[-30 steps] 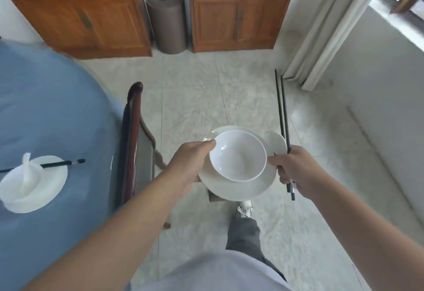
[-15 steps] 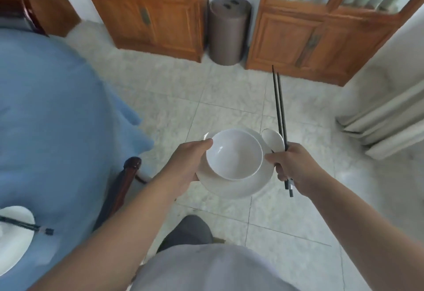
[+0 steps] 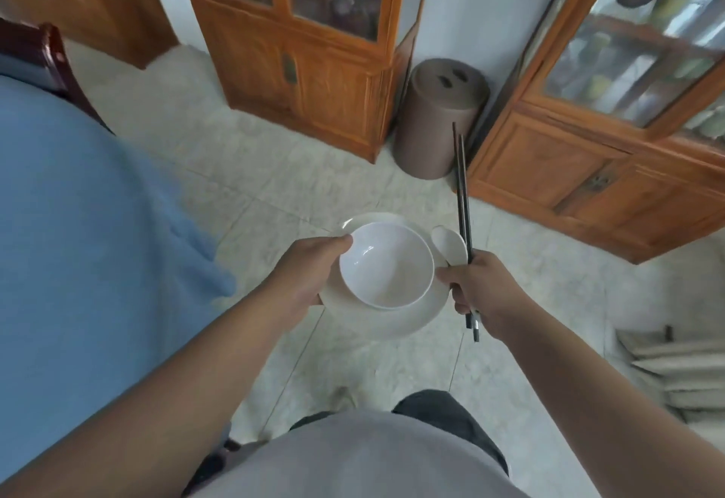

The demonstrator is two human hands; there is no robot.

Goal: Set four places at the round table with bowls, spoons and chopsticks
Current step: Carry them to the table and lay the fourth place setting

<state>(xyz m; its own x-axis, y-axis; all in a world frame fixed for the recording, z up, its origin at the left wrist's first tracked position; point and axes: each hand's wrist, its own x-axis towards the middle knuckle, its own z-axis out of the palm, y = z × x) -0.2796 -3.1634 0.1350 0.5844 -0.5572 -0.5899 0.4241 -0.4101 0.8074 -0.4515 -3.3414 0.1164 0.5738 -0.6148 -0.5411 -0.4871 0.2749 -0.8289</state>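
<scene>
left hand (image 3: 310,274) fingers grasp a round white plate (image 3: 396,321) carrying a white ceramic bowl (image 3: 386,266); right hand (image 3: 484,291) fingers clench black chopsticks (image 3: 463,199) and a white spoon (image 3: 449,244).

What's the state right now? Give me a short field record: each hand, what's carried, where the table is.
left hand: grips plate at its left rim, thumb on the rim of the bowl
bowl: upright on the plate, looks empty
right hand: holds chopsticks and spoon
chopsticks: dark pair, tips pointing away from the person
table: blue cloth, to the left
carried set: in the air over the tiled floor, not yet on the table
</scene>
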